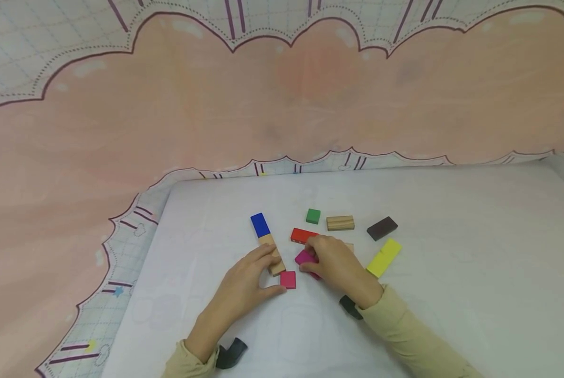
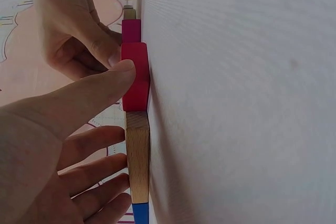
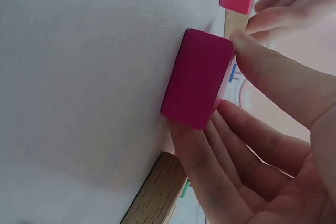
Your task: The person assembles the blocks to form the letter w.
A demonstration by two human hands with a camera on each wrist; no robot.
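In the head view my right hand (image 1: 336, 264) pinches a magenta block (image 1: 303, 256) between thumb and fingers. The right wrist view shows that magenta block (image 3: 197, 80) from its broad side, low against the white surface. My left hand (image 1: 245, 282) rests beside a line of blocks with its fingers spread. Its thumb touches a pinkish-red square block (image 2: 135, 87), and its fingertips lie along a plain wooden block (image 2: 138, 161). A blue block (image 1: 260, 225) continues the line at the far end. The pinkish-red block sits at the near end of the wooden one.
Beyond the right hand lie a red block (image 1: 303, 235), a green block (image 1: 313, 216), a grooved wooden block (image 1: 340, 223), a dark block (image 1: 382, 228) and yellow blocks (image 1: 384, 258). A patterned cloth (image 1: 216, 115) hangs behind the white table (image 1: 452, 236).
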